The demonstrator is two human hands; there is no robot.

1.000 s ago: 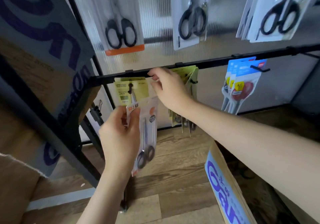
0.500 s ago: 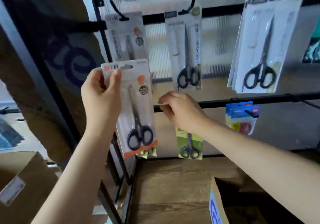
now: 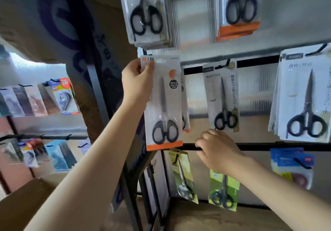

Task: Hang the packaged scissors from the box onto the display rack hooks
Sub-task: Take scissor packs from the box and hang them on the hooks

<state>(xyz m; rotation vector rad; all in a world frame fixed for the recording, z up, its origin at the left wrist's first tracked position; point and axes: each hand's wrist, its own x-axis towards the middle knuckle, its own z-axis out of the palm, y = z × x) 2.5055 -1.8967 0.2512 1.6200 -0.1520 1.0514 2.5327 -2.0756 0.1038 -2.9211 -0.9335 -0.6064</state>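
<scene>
The right hand [image 3: 217, 151] is nearest, with its fingers curled over the lower black bar [image 3: 254, 147] of the rack; it seems to grip the bar, though the fingertips are hidden behind it, so I cannot be sure how tight the hold is. Just below that bar hang two green scissor packs [image 3: 223, 189], already on their hooks. A little farther up, the left hand [image 3: 137, 84] pinches the top left corner of the orange-bottomed scissor pack [image 3: 163, 103], thumb on the front and fingers behind. This pack is held upright above the lower black bar, and its orange strip almost touches the bar. Its top sits close to the upper black bar [image 3: 256, 63], where a hook should be, but the pack hides that spot. I judge that it is not hung yet, because the hand carries all of it. Behind it, one more pack with an orange bottom peeks out, so that hook looks like the right home. Farther along the upper black bar, to the right, a white scissor pack [image 3: 222, 96] hangs on its hook, and a thick bunch of white packs [image 3: 304, 98] hangs past that. Higher still, more packs hang from a row out of sight. So many packs are up already. What is left is to slip this one's hole over the hook and let go. The box is not in view, so I cannot tell how many packs are waiting.
</scene>
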